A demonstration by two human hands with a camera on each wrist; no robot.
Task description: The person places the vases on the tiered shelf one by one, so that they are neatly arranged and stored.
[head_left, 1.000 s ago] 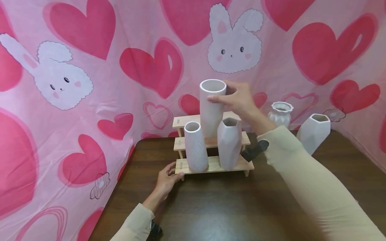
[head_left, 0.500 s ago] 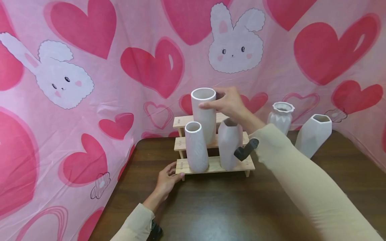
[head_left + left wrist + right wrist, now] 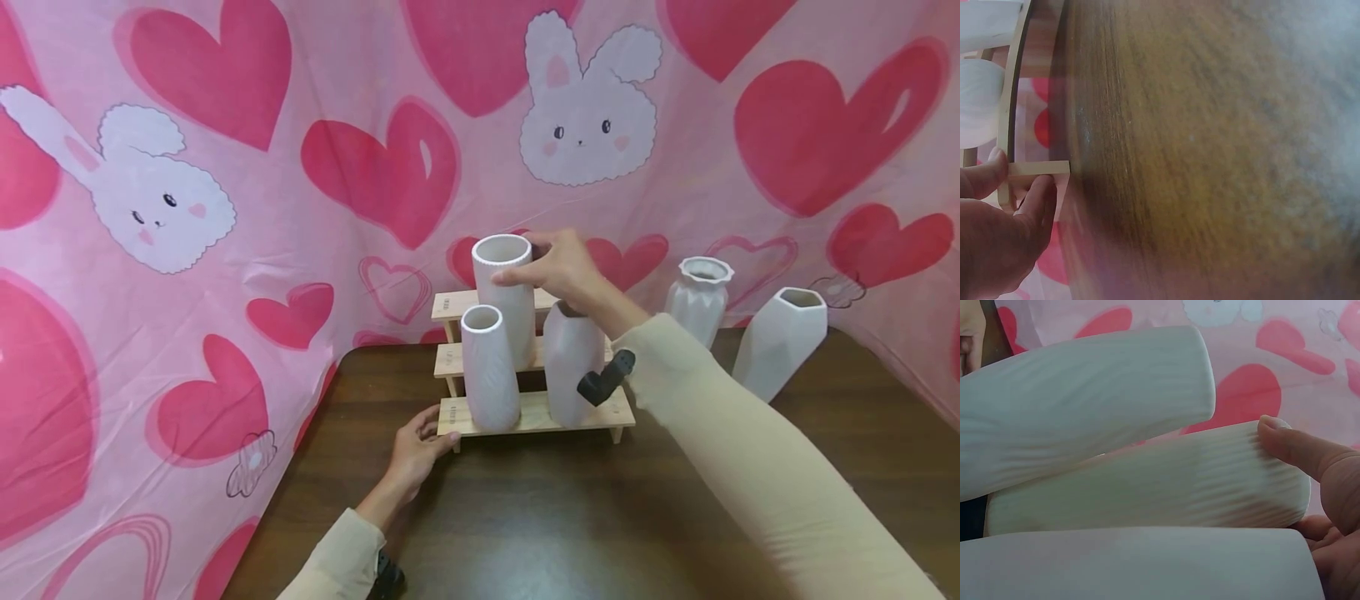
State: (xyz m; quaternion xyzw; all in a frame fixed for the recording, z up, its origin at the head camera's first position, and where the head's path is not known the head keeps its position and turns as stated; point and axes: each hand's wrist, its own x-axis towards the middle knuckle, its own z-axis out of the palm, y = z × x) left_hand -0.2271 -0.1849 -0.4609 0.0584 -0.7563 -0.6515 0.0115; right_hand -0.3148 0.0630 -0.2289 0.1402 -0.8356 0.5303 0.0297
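Observation:
My right hand (image 3: 558, 271) grips a tall white ribbed vase (image 3: 506, 308) near its rim, thumb in front and fingers behind. The vase stands upright at the middle tier of a three-tier wooden stand (image 3: 534, 408), its base hidden behind a textured white vase (image 3: 489, 375). That front vase and a faceted white vase (image 3: 567, 367) stand on the lowest tier. In the right wrist view, the ribbed vase (image 3: 1147, 481) lies between these two. My left hand (image 3: 414, 450) pinches the left end of the lowest tier; the left wrist view shows its thumb and fingers around the board and leg (image 3: 1041, 167).
To the right, a white vase with a scalloped rim (image 3: 699, 300) and a slanted angular white vase (image 3: 780, 342) stand on the dark wooden table (image 3: 525, 517). A pink curtain (image 3: 337, 50) with hearts and rabbits hangs right behind the table.
My right hand has moved the ribbed vase left and down, from above the stand to the middle tier behind the front vases. The left hand keeps its hold on the stand.

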